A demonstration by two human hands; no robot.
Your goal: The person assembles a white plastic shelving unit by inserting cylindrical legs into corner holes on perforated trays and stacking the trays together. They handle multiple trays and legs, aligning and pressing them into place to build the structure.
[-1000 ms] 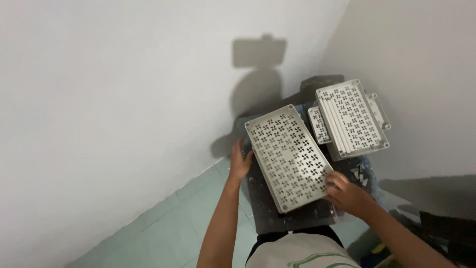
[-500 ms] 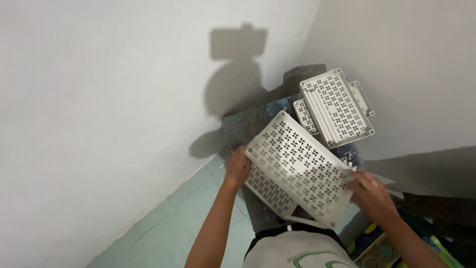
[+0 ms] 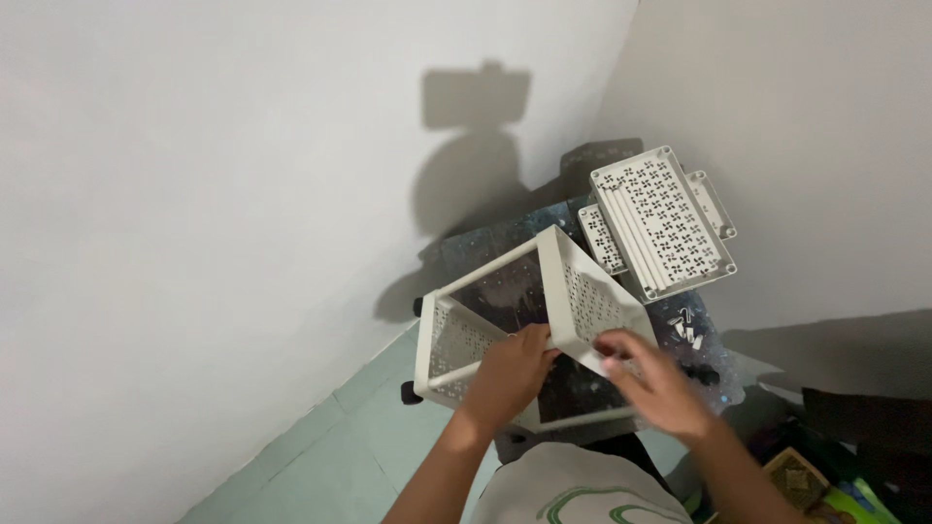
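Head view, looking down into a room corner. Both hands work on a white perforated tray (image 3: 505,320), held up on edge above a dark speckled surface (image 3: 505,243) so its open side faces the camera and the surface shows through the frame.

Left hand (image 3: 510,374): fingers curled shut around the tray's lower middle, where the near rim meets the perforated panel. Knuckles face the camera; fingertips are hidden behind the rim.

Right hand (image 3: 660,383): blurred. Fingers (image 3: 616,347) are bent and partly closed against the lower right edge of the tilted perforated panel; they appear to pinch that edge, though the blur hides how firm the grip is.

Tray position: between the two hands and rising up and away from them, its left wall out past the left hand and its right panel slanting up toward the wall corner. It hangs over the near part of the surface; whether any corner touches it cannot be told. The tray holds nothing.

Behind it, near the wall, a second white perforated tray (image 3: 665,223) lies flat on the surface with ribs along one side, nothing in it. Two smaller perforated panels (image 3: 602,238) lie just beside or under it.

Small white loose parts (image 3: 687,332) lie on the surface, right of the held tray and near the right hand.

Pale green tiled floor (image 3: 330,456) at lower left. A person's shadow falls on the white wall (image 3: 194,194).
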